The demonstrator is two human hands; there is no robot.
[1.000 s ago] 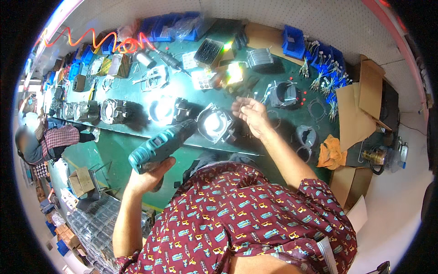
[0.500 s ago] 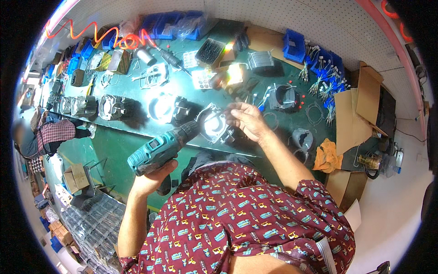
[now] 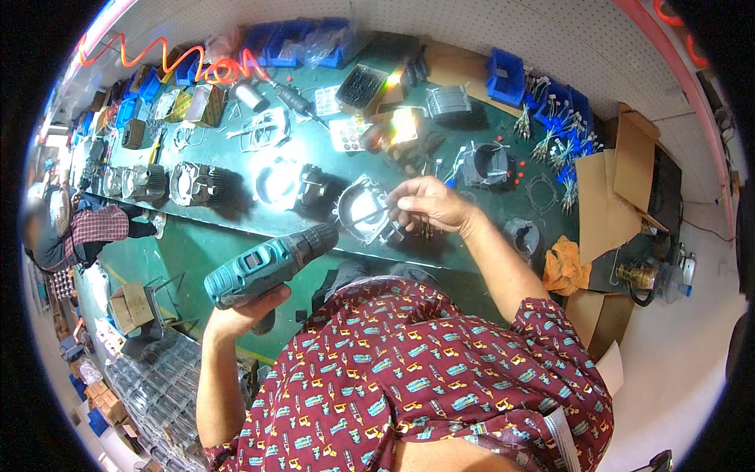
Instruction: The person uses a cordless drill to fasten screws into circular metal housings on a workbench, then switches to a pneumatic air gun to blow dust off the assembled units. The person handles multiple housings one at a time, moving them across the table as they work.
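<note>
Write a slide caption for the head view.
Left hand gripping a teal-and-black plastic-bodied power drill, right hand close to a round silvery metal housing on a green workbench.

The teal-and-black pistol-shaped drill [image 3: 255, 267] looks like smooth, matt plastic; the silver ring-shaped housing [image 3: 363, 205], bright, shiny metal. The green tabletop [image 3: 228, 153] is smooth with a faint sheen, the crumpled orange cloth [image 3: 566, 267] matt, the open brown box [image 3: 599, 204] dull cardboard.
</note>
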